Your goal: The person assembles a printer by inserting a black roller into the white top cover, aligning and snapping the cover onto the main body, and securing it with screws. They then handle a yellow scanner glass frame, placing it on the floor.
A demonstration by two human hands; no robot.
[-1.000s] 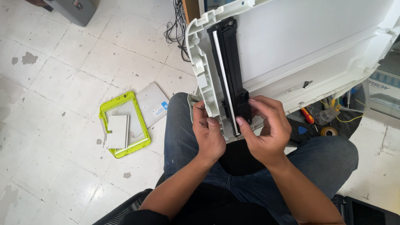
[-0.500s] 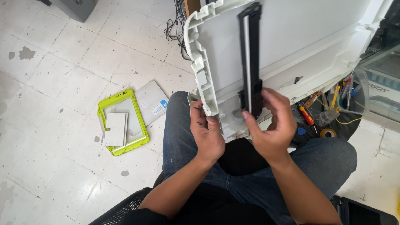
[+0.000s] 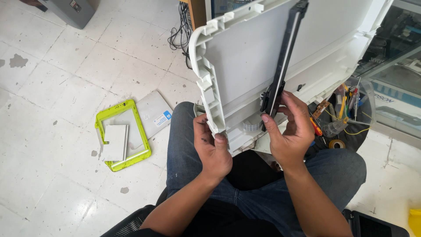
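A large white plastic housing [image 3: 245,57], the shell of an office machine by its look, stands tilted over the seated person's lap, its flat pale inner face turned toward the camera and its left edge lined with moulded ribs, clips and tabs. Across that face runs 1 long narrow black bar [image 3: 285,52] with a pale strip along its length, set nearly upright and leaning slightly right, its top end near the upper border of the view and its lower end down between the hands. A short flat ribbon cable [image 3: 251,126] shows just below the housing's lower edge. The left hand [image 3: 214,147] is curled around the ribbed lower-left edge of the housing, thumb on the front and fingers wrapped behind, gripping it firmly. The right hand [image 3: 289,129] is closed on the lower end of the black bar, thumb pressed against its left side and fingers folded over its right side, so the bar is pinched between them. Both forearms rise from the lap, over blue jeans. On the white tiled floor [image 3: 52,79] to the left lie a lime-green frame [image 3: 144,145] with a small white panel [image 3: 115,141] on it and a grey laptop [image 3: 155,112] partly under it. Screwdrivers [image 3: 316,128] and a roll of tape [image 3: 337,144] sit to the right.
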